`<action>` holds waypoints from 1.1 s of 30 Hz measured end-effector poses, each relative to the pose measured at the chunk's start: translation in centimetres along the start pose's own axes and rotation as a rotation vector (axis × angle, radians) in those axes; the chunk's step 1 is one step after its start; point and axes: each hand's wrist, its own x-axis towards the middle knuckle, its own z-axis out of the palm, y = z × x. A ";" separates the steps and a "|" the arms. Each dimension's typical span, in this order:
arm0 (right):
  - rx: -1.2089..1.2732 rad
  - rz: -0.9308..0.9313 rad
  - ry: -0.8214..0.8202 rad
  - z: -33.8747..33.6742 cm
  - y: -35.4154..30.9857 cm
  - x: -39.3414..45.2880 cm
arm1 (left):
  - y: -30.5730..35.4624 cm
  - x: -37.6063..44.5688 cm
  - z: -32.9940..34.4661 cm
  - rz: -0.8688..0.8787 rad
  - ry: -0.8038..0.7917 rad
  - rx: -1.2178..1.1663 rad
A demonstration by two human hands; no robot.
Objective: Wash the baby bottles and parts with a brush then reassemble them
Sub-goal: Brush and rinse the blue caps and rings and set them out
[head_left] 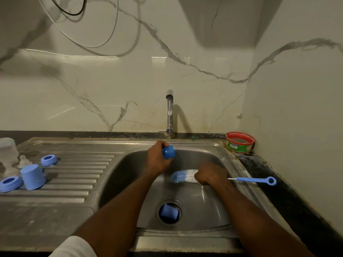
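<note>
Reaching up from the bottom of the frame, two bare forearms stretch over a steel sink (219, 204), with a white sleeve (74, 246) at the lower left edge. Low in the basin, a blue cap (168, 213) lies in the round drain hole.

Just above that, right of centre, the right hand (210, 174) is curled round the wire stem of a bottle brush (183, 176). The white and blue bristles stick out to the left of the fist, and the blue handle with its ring end points right, over the sink's rim.

Higher, at centre frame, the left hand (157, 157) grips a small blue cap (168, 152) between thumb and fingers, its open side hidden from view. Brush and cap are apart, the bristles a little below the cap.

On the ribbed draining board at the left sit a pale blue cup (33, 176) upside down, a blue screw ring (10, 183) beside it at the frame edge, and a second ring (49, 160) further back. Behind them are a clear teat (23, 161) and a cloudy bottle (7, 147) at the far left.

Beyond the basin stands a tap (169, 112) against the marbled wall. At the right rear corner of the counter rests a red-rimmed tub (239, 142).
</note>
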 end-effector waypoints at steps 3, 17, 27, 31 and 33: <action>0.002 0.004 0.000 0.0 0.0 0.0 | 0.3 -0.2 -0.1 -0.055 -0.012 -0.053; 0.002 0.009 0.001 -0.4 -0.2 -0.4 | 1.5 -0.3 0.2 -0.519 -0.314 -0.825; 0.014 0.006 0.004 -0.1 -0.2 -0.2 | 0.9 -0.6 -0.5 -0.486 -0.239 -0.815; 0.007 0.003 0.006 0.0 -0.2 0.0 | 0.8 -0.8 -0.1 -0.312 -0.176 -0.527; 0.001 0.001 0.009 0.0 -0.2 0.1 | 0.8 -0.6 0.0 -0.240 -0.114 -0.449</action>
